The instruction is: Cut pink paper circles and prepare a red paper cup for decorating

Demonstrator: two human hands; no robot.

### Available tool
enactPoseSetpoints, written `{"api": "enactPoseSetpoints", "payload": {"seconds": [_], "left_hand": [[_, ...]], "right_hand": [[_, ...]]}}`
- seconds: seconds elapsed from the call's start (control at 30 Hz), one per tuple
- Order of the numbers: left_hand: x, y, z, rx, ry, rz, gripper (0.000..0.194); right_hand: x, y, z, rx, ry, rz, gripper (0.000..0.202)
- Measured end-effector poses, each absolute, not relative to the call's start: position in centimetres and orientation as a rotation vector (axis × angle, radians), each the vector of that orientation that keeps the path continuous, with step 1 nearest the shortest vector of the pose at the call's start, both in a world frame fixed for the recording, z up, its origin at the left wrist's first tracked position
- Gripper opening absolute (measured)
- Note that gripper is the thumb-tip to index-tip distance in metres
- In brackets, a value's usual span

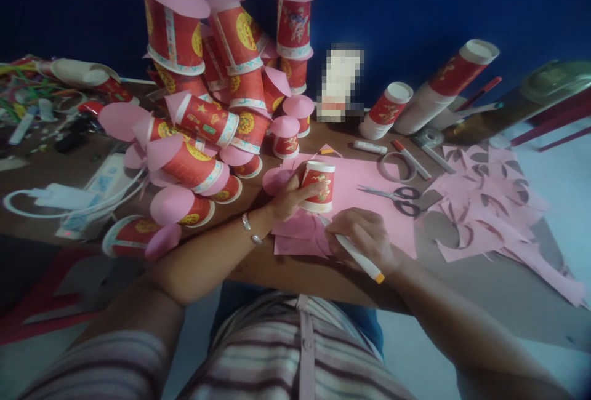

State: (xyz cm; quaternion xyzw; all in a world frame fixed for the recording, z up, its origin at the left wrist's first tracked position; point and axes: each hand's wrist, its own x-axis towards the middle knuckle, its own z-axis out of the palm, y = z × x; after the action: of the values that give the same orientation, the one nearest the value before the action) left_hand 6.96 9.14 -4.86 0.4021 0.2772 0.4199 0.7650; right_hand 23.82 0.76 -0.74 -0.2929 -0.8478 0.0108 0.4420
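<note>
My left hand (289, 198) is wrapped around the side of a small red paper cup (322, 175) with gold figures and pale ends, thumb across its front. The cup stands on sheets of pink paper (357, 169). In my closed right hand (362, 235) is a white marker (354, 255) with an orange end. The marker's front end points at the paper close to the cup's lower edge; whether the tip touches is too blurred to tell. Scissors (393, 194) with dark handles lie slightly open on the paper, right of the cup.
Red cup towers with pink paper cones (242, 43) crowd the back left. Pink scraps (484, 203) spread at the right, beside a tape roll (396, 167). Stacked cups (431, 101) stand behind. A white charger (69, 196) with its cable lies left.
</note>
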Motion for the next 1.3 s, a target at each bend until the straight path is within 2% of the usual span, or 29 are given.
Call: {"api": "enactPoseSetpoints", "payload": {"seconds": [0.27,0.5,0.97,1.3], "left_hand": [[7.03,9.27,-4.77,0.751,0.575,0.89,0.055],[7.15,9.25,-4.33,0.657,0.561,0.913,0.041],[7.08,9.08,-4.05,0.731,0.533,0.911,0.035],[7.13,9.3,-4.73,0.787,0.55,0.927,0.039]], "right_hand": [[23.75,0.73,-0.54,-0.724,-2.097,0.004,0.024],[23.68,0.79,-0.59,-0.751,-2.083,-0.01,0.02],[23.69,0.73,-0.45,-0.766,-2.072,-0.007,0.021],[23.84,0.8,-0.89,-0.823,-2.031,-0.011,0.021]]}}
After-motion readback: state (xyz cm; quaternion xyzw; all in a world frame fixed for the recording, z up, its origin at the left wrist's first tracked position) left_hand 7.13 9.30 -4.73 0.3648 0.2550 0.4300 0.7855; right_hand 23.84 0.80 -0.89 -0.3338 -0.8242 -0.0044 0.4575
